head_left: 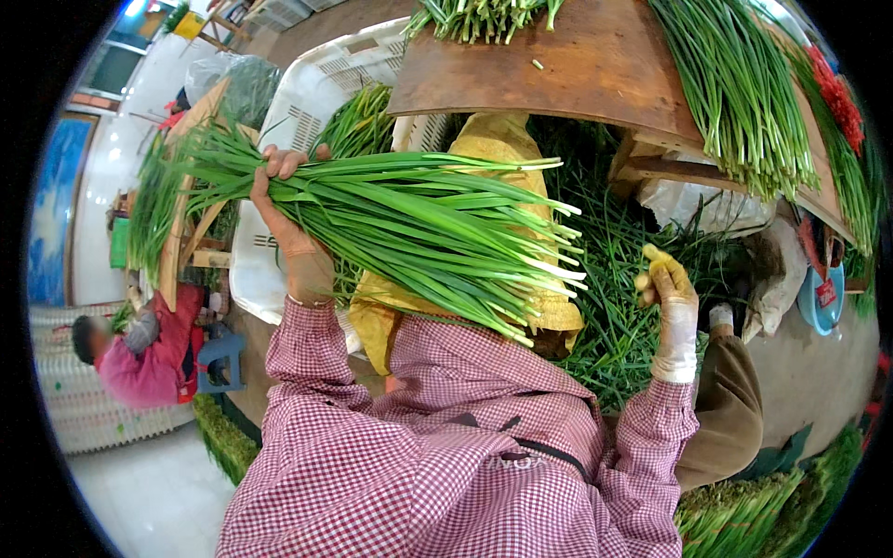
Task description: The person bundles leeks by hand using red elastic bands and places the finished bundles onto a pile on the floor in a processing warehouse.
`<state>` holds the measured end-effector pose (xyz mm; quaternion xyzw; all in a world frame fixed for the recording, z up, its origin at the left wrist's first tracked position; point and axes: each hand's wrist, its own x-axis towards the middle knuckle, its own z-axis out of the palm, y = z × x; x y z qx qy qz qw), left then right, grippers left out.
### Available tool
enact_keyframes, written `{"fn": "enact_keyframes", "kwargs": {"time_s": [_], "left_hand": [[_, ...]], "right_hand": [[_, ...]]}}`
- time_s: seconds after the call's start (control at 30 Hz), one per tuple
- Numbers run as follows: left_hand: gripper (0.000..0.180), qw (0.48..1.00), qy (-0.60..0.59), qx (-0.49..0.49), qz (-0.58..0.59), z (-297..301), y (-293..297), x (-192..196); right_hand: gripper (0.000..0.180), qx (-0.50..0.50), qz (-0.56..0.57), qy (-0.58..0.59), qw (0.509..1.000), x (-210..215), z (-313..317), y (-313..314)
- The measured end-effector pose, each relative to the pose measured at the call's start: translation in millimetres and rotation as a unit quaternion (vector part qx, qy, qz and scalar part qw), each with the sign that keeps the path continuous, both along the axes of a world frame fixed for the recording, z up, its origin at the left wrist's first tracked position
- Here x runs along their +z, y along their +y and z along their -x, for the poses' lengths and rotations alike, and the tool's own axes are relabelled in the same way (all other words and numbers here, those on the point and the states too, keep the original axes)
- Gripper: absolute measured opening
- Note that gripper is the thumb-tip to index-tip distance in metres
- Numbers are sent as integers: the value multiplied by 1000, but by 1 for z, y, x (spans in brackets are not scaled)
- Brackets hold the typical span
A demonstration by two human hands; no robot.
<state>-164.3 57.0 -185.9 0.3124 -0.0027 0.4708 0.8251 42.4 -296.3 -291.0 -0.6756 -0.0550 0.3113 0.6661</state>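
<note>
My left hand (281, 195) is closed around a thick bundle of garlic chives (437, 228), gripping it near the leafy end. The bundle lies crosswise in front of me, with its pale cut ends fanned out to the right. Apart from it, at the right, is my right hand (666, 284), raised above loose green leaves (605, 344). Yellow coverings show on its fingers, and the wrist is wrapped in white. Those fingers are bent but spaced apart, and I see nothing between them. Below the bundle, a yellow cloth (377, 312) covers my lap.
A wooden table (558, 70) stands ahead, with more chive bundles (744, 102) hanging over its right side. White plastic crate (256, 256) is at the left. A person in pink (149, 363) sits farther left near a blue stool (220, 358). A light-blue basin (820, 307) sits at right.
</note>
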Motion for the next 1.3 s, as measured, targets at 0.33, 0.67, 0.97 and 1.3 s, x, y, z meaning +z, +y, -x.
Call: {"fn": "enact_keyframes", "kwargs": {"time_s": [0.33, 0.67, 0.97, 1.3], "left_hand": [[18, 995, -72, -75, 16, -3, -2, 9], [17, 997, -57, -45, 18, -1, 6, 7], [16, 986, -110, -125, 10, -11, 11, 6], [16, 994, -17, -103, -17, -29, 7, 21]], "right_hand": [[33, 200, -144, 74, 966, 54, 28, 87], [25, 41, 6, 64, 997, -9, 12, 32], [43, 80, -123, -75, 986, 38, -10, 67], [30, 300, -23, -232, 925, 68, 7, 113]]}}
